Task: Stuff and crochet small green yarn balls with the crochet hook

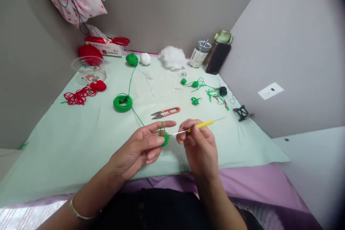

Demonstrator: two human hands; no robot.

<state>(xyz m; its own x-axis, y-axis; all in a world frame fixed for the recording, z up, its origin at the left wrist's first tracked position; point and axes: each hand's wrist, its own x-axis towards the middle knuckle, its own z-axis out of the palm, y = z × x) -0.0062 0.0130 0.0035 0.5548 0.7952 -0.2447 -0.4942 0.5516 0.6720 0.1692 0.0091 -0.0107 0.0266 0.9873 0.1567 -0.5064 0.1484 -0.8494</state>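
Between thumb and fingers, my left hand (144, 143) pinches a small round green crochet piece (165, 140). Green yarn loops over its outstretched index finger and runs back to a green yarn coil (123, 103) on the table. My right hand (199, 142) is closed around the yellow handle of a crochet hook (205, 124), held like a pen. The hook's thin metal tip points left and reaches the edge of the green piece; whether it sits inside a stitch I cannot tell. Just beyond my hands lie orange-handled thread snips (165, 112).
Green (132, 59) and white yarn balls (145, 59), white stuffing (173, 57), a pen jar (199, 54), a phone (219, 58) and a tissue box (105, 47) line the back. Red yarn (81, 95) lies left; green scraps (212, 93) and a black spool (222, 91) lie right.
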